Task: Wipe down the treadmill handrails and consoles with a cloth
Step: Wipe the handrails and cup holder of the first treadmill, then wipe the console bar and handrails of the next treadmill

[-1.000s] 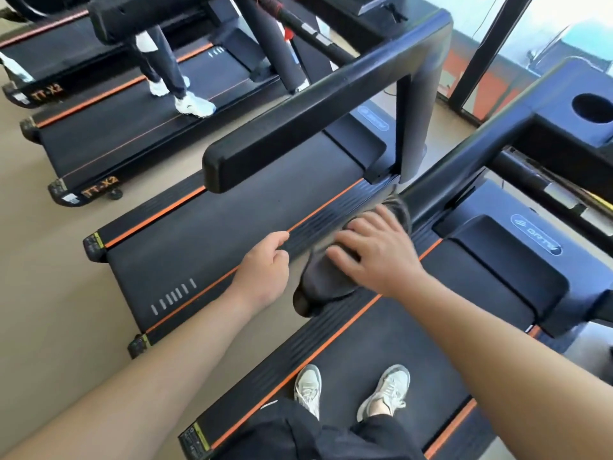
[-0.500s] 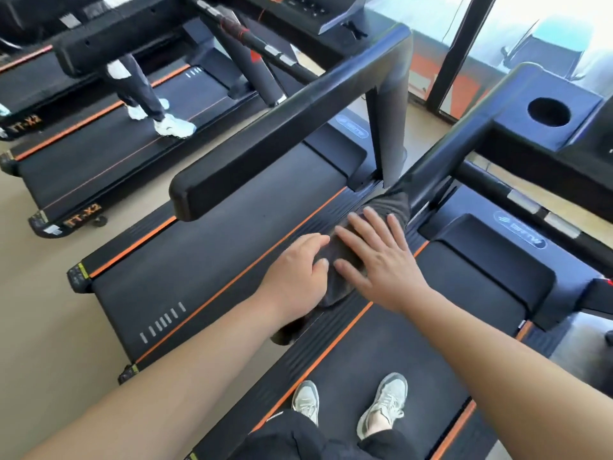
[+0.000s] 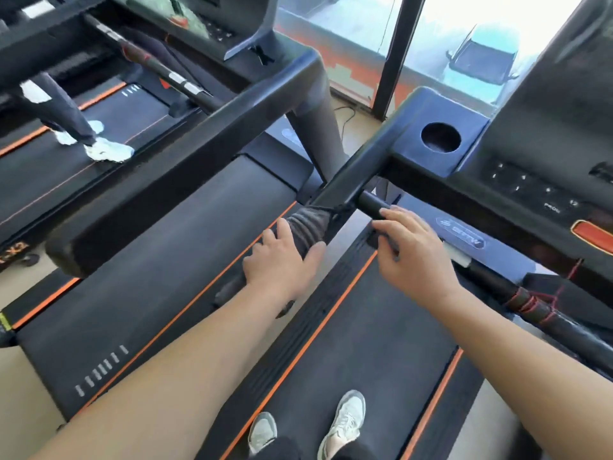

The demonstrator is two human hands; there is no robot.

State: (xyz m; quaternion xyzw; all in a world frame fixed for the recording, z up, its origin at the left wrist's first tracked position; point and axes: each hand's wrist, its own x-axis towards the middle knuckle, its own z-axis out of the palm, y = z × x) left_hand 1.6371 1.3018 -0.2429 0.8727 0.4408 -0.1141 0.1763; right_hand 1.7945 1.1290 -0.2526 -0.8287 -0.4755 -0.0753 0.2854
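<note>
Reaches both bare arms forward, curling the left hand (image 3: 282, 263) round the cloth (image 3: 308, 224) and holding the right hand (image 3: 414, 250) slack-fingered, tips at the crossbar (image 3: 371, 202). Looks dark grey, bunched in ridges, wrapped on the handrail (image 3: 355, 174). Lies along that rail, slanting from near left up to far right.
</note>
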